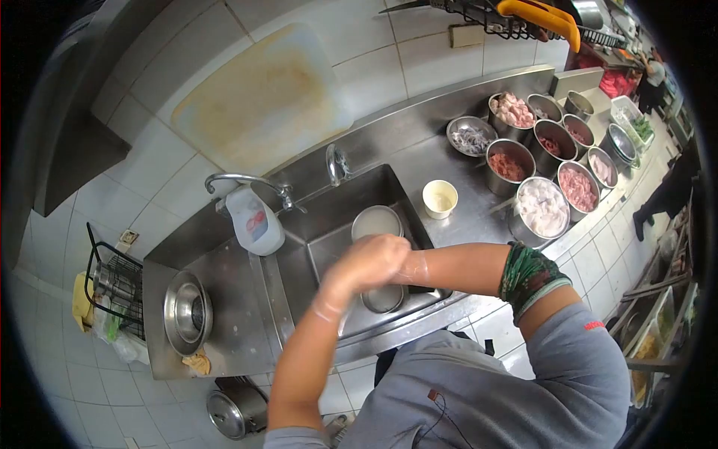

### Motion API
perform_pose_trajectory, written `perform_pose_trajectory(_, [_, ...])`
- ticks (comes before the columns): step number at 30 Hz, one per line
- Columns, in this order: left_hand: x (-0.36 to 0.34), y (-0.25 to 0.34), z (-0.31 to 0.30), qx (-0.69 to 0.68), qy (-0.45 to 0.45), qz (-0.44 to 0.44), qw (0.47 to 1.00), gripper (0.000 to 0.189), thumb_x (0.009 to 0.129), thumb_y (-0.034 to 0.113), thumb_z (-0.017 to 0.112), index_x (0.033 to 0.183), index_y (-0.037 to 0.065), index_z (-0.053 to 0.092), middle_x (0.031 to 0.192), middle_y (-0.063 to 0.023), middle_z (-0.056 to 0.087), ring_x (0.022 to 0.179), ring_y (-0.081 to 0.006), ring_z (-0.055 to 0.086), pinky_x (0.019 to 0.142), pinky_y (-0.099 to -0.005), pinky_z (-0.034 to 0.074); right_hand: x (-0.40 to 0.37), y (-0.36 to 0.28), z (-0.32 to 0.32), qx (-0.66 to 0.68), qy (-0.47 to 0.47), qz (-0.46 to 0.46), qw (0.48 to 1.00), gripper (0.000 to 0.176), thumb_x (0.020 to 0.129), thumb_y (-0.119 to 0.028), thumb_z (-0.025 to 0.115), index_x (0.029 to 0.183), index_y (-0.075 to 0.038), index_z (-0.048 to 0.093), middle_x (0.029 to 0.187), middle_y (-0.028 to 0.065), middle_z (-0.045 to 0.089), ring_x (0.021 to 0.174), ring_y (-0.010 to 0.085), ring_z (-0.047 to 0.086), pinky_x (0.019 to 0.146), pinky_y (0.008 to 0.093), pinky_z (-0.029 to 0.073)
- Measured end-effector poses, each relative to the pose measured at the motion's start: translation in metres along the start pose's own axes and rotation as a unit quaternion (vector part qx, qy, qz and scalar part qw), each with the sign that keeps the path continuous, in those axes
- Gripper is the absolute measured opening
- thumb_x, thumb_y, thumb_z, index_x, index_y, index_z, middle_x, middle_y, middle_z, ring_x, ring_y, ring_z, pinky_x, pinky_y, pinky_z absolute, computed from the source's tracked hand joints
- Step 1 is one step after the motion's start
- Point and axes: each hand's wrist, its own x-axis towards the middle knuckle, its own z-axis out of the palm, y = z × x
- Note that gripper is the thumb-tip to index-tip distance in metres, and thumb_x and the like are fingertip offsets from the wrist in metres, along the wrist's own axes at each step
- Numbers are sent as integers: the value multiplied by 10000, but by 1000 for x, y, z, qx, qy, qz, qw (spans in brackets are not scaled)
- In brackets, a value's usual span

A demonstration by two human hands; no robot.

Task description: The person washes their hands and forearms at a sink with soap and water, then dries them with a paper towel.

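Observation:
Over the sink (299, 258), my left hand (363, 262) is wrapped around my right wrist (413, 268), somewhat blurred. My right hand is hidden behind it, so its fingers do not show. Whitish suds streak both wrists. Beneath my hands, a round metal bowl with cloudy liquid (376, 220) and another round metal container (383, 299) sit in the sink, partly covered by my arms. A curved faucet (247, 178) reaches out on the left, above a translucent plastic jug (254, 221) at the sink's edge. A small pale cup (440, 199) stands right of the sink.
Several metal pots of raw meat (577, 185) crowd the right counter, beside a bowl of greyish pieces (471, 136). Nested metal bowls (187, 313) lie at left. A stained cutting board (262, 97) leans on the wall. Another person (666, 187) stands far right.

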Motion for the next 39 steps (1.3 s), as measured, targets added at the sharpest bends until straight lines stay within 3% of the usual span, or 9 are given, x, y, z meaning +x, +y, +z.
perform_pose_trajectory(5, [16, -37, 3, 42, -151, 107, 982, 355, 877, 255, 382, 808, 29, 647, 877, -204, 644, 847, -373, 624, 765, -448, 483, -13, 2, 2, -20, 12, -177, 984, 119, 809, -162, 583, 773, -58, 626, 715, 77, 627, 677, 179, 615, 619, 326, 483])
perform_pose_trajectory(11, [-7, 39, 43, 106, 223, -7, 969, 287, 876, 258, 427, 866, 56, 632, 902, -144, 657, 913, -321, 611, 895, -424, 428, 8, 15, -6, 11, 133, 67, 989, 206, 840, -218, 573, 739, -44, 616, 658, 45, 589, 570, 143, 555, 533, 302, 455])
perform_pose_trajectory(15, [-3, 0, 73, 138, 441, 148, 875, 317, 892, 249, 398, 959, 51, 636, 1040, -119, 633, 1038, -303, 560, 974, -410, 345, 16, 30, -18, 715, 184, 242, 629, 324, 902, -353, 525, 937, -42, 608, 772, 77, 631, 697, 212, 592, 692, 397, 492])
perform_pose_trajectory(17, [2, -18, 64, 51, 562, 134, 815, 343, 897, 280, 421, 1059, 38, 603, 1164, -124, 562, 1121, -285, 498, 1011, -470, 276, 12, 35, -4, 897, 162, 28, 411, 430, 930, -415, 473, 1077, -22, 563, 943, 118, 625, 823, 213, 589, 770, 373, 478])
perform_pose_trajectory(23, [12, -71, 31, -451, 582, -164, 656, 353, 913, 312, 455, 1079, 17, 556, 1131, -126, 530, 1048, -214, 507, 918, -397, 386, -11, -21, -13, 771, 213, 86, 595, 606, 962, -424, 349, 1288, 85, 396, 1303, 242, 448, 1251, 327, 404, 1059, 330, 307])
perform_pose_trajectory(25, [9, -81, 22, -617, 566, -205, 507, 320, 895, 323, 521, 1027, 37, 574, 888, -83, 562, 778, -165, 541, 668, -308, 458, -18, -33, 6, 273, 374, 39, 885, 620, 955, -362, 368, 1340, 116, 283, 1397, 298, 293, 1333, 371, 267, 1101, 345, 232])
perform_pose_trajectory(35, [25, -89, -1, 26, 326, -324, 888, 382, 890, 362, 506, 785, 20, 642, 771, -183, 622, 738, -379, 579, 695, -425, 459, -48, -33, -18, 11, 342, -148, 928, 447, 845, -225, 571, 1226, -4, 494, 1315, 234, 426, 1284, 358, 352, 1082, 504, 229])
perform_pose_trajectory(37, [14, -112, 44, 102, 284, -34, 953, 316, 900, 340, 496, 836, 84, 670, 833, -147, 639, 812, -344, 605, 740, -409, 472, -30, -27, -54, -3, 338, -181, 924, 357, 828, -227, 582, 1131, -39, 594, 1246, 216, 509, 1248, 331, 414, 1058, 502, 284])
perform_pose_trajectory(39, [0, -94, 71, 83, 303, -13, 949, 299, 897, 331, 502, 845, 80, 657, 840, -138, 637, 811, -338, 603, 735, -409, 471, -13, -35, -102, -43, -159, 66, 984, 318, 875, -268, 502, 1083, -75, 646, 1126, 113, 612, 1128, 325, 532, 928, 482, 429])
